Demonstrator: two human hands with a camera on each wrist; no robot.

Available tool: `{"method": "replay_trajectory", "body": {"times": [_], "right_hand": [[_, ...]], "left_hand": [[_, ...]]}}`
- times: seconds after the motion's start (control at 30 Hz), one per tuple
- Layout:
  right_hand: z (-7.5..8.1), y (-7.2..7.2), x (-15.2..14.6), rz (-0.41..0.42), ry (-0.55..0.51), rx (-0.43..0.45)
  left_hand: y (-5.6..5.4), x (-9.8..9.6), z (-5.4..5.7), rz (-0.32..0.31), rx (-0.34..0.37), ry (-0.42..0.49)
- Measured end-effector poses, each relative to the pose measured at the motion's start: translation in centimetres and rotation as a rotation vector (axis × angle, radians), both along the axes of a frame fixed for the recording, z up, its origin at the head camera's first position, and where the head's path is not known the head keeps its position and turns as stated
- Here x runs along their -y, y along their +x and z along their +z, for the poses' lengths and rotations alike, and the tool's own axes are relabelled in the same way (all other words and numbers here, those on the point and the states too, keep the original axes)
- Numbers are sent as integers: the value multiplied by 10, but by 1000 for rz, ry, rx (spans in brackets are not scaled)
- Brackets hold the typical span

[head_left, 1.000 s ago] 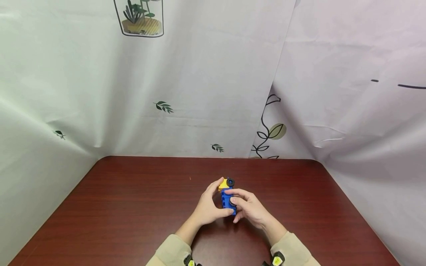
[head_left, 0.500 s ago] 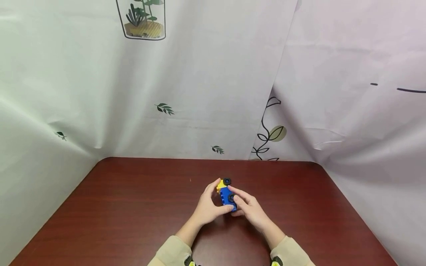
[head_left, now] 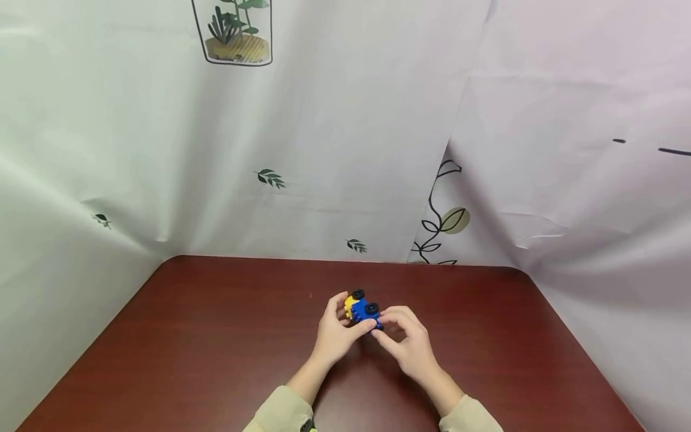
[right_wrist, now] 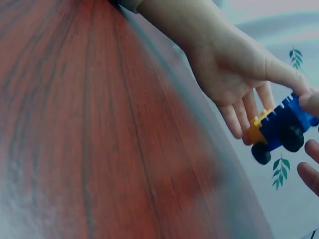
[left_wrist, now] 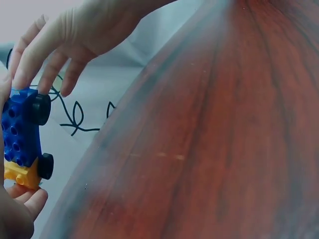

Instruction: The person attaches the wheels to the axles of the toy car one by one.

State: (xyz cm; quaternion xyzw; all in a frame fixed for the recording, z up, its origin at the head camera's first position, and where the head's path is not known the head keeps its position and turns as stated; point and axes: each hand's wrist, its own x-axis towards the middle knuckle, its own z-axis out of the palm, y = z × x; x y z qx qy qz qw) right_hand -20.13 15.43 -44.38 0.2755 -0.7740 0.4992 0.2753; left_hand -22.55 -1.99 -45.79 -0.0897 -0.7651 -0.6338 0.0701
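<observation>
A small toy car (head_left: pixel 366 312) of studded blue and yellow building blocks, with black wheels (left_wrist: pixel 41 109), is held up over the table between both hands. My left hand (head_left: pixel 333 333) grips it lengthwise, fingers at the yellow end (right_wrist: pixel 256 133) and thumb on the blue end. My right hand (head_left: pixel 412 345) pinches the blue end between thumb and fingertips. In the head view the wheels on one side face up, so the car lies tilted on its side. The left wrist view shows the studs on the blue block (left_wrist: pixel 20 132).
The dark red wooden table (head_left: pixel 216 336) spreads out around both hands, with rounded far corners. Behind it and at the sides hangs a white cloth (head_left: pixel 345 132) printed with leaves and a plant jar. Light sleeves (head_left: pixel 283 408) cover the forearms.
The toy car has turned, its yellow end swinging left, and its wheels now point more upward. My right hand has shifted from the car's side to its blue end.
</observation>
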Motion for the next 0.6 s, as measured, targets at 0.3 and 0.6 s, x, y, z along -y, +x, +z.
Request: {"method": "replay_trajectory", "body": {"times": [0.3,0.6], "right_hand": [[0,-2,-10,-201,-24,-42],[-2,-10,-15,-391,76,229]], "left_hand": [[4,-3,5,42,5,-15],[4,-4,12,135,1,-77]]}}
